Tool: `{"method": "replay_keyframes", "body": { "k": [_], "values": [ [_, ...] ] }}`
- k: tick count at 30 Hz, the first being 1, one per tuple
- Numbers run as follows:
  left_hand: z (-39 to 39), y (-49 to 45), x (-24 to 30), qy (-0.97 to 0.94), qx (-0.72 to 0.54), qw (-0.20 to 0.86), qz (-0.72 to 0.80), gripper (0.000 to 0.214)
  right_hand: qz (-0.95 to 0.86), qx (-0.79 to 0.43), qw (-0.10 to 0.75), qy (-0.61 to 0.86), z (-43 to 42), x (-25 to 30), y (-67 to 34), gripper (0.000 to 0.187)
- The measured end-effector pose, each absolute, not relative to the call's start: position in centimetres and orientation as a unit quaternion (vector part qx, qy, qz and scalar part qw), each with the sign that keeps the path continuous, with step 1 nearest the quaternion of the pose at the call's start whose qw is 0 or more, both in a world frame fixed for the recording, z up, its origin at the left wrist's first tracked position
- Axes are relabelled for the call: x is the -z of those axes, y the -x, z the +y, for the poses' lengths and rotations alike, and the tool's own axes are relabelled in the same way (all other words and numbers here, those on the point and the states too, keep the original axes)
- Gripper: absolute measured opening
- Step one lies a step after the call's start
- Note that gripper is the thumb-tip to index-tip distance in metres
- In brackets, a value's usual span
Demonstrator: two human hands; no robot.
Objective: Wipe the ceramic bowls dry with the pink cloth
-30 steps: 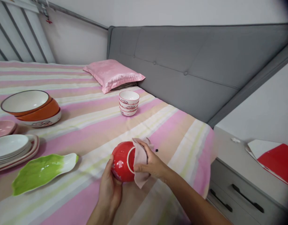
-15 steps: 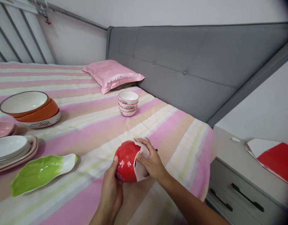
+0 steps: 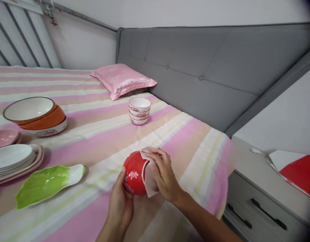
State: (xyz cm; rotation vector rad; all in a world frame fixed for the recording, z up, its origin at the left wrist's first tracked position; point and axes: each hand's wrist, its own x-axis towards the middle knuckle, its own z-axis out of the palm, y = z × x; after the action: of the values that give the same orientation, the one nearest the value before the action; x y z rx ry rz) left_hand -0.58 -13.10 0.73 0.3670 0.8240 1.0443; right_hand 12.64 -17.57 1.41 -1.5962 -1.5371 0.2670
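Observation:
A glossy red bowl (image 3: pixel 134 174) is tilted on its side above the bed, its mouth turned to the right. My left hand (image 3: pixel 121 200) grips it from the left, thumb on the outer wall. Over the rim lies a pale pink cloth (image 3: pixel 150 185), which my right hand (image 3: pixel 165 173) pinches and presses against the bowl's mouth. The cloth and fingers hide most of the inside. Beyond the hands stands a stack of small white bowls (image 3: pixel 139 112) with red rims. To the left lies a green leaf-shaped dish (image 3: pixel 47 183).
Large orange and white bowls (image 3: pixel 41 117) are stacked at left, near white plates (image 3: pixel 12 158) and a pink dish (image 3: pixel 5 137). A pink pillow (image 3: pixel 123 80) rests by the grey headboard (image 3: pixel 185 64). At right is a nightstand (image 3: pixel 258 181) with a red-and-white item (image 3: pixel 298 171).
My right hand has shifted on the cloth, its fingers now straighter over the rim. The bowl has turned slightly, showing more of its white rim. The view has moved a little.

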Motion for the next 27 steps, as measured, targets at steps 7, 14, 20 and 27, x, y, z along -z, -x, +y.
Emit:
{"method": "replay_keyframes", "body": {
  "k": [7,14,20,27],
  "values": [
    [-13.0,0.7,-0.8,-0.170,-0.479,0.772,0.381,0.030,-0.674,-0.170,0.407,0.592,-18.3,-3.0,-13.6,0.055],
    [-12.7,0.7,-0.9,-0.169,-0.474,0.763,0.406,0.029,-0.706,-0.232,0.361,0.563,-18.7,-4.6,-14.9,0.088],
    [-13.0,0.7,-1.3,-0.178,-0.466,0.765,0.407,0.030,-0.680,-0.269,0.399,0.554,-18.7,-4.4,-15.7,0.079],
    [-13.0,0.8,-1.1,-0.179,-0.463,0.772,0.397,0.032,-0.664,-0.258,0.402,0.575,-18.4,-3.7,-15.5,0.089]
  ]
}}
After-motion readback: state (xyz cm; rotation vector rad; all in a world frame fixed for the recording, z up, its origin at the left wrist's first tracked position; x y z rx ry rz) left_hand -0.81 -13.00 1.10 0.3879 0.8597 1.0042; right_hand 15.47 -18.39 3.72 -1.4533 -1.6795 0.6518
